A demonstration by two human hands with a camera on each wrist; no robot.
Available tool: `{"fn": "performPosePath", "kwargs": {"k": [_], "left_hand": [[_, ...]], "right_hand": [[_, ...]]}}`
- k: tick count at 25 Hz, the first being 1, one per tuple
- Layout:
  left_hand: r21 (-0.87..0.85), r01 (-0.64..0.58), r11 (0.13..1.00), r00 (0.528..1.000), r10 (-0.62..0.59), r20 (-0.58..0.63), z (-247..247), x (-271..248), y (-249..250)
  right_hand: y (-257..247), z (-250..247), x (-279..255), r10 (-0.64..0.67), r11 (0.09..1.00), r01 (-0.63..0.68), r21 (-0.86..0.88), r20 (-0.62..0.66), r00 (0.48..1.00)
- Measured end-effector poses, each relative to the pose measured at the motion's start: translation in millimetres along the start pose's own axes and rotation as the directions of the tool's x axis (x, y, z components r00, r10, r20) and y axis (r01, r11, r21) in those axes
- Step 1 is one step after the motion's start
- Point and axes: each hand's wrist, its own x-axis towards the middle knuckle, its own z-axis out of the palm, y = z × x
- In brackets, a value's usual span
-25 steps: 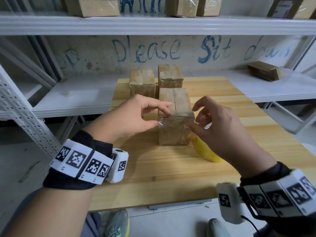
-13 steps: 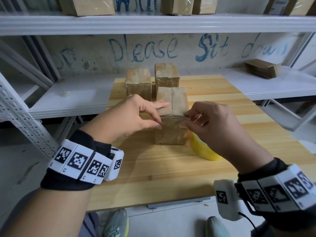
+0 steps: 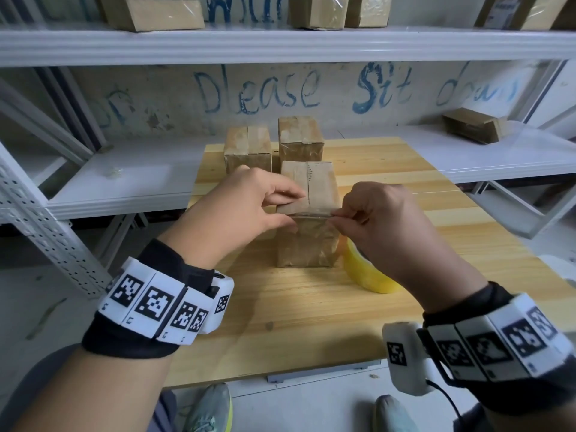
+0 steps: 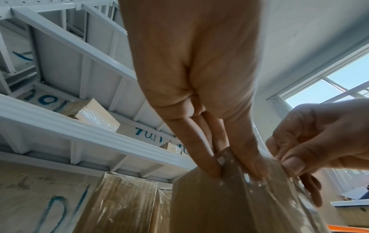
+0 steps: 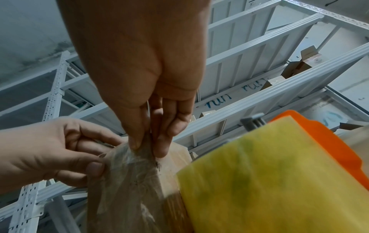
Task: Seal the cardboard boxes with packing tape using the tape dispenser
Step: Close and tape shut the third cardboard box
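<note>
white shelving runs behind the wooden table (image 3: 405, 169), where the nearest cardboard box (image 3: 307, 232) stands in front of two taped boxes (image 3: 271, 145). the left hand (image 3: 237, 210) and the right hand (image 3: 383, 226) each pinch a corner of the clear tape strip (image 3: 308, 215) at the box's near top edge, while the tape dispenser (image 3: 371, 275) with its yellow roll rests on the table just right of the box. it looks like the laying-on step; next i'd guess the strip needs pressing flat over the top seam, without wrinkles.
</note>
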Motion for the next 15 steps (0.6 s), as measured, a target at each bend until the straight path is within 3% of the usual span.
{"fn": "performPosePath", "kwargs": {"k": [8, 10, 13, 15], "left_hand": [[-0.082, 0.029, 0.996, 0.999, -0.031, -0.033, 2.5, 2.9, -2.9], [-0.075, 0.028, 0.997, 0.999, -0.031, -0.036, 2.9, 3.2, -3.6], [-0.076, 0.028, 0.997, 0.999, -0.031, -0.034, 2.1, 2.5, -3.2], [-0.082, 0.031, 0.996, 0.999, -0.034, -0.035, 2.1, 2.3, -2.7]], "right_hand": [[6.3, -3.4, -2.2, -0.064, 0.998, 0.066, -0.014, 0.078, 0.995], [5.1, -5.4, -4.9, -0.027, 0.999, 0.026, 0.02, 0.095, 0.995], [-1.9, -1.9, -4.0, 0.052, 0.998, -0.054, 0.041, 0.038, 0.998], [-4.1, 2.3, 0.8, 0.014, 1.0, -0.014, -0.02, -0.012, 1.0]]}}
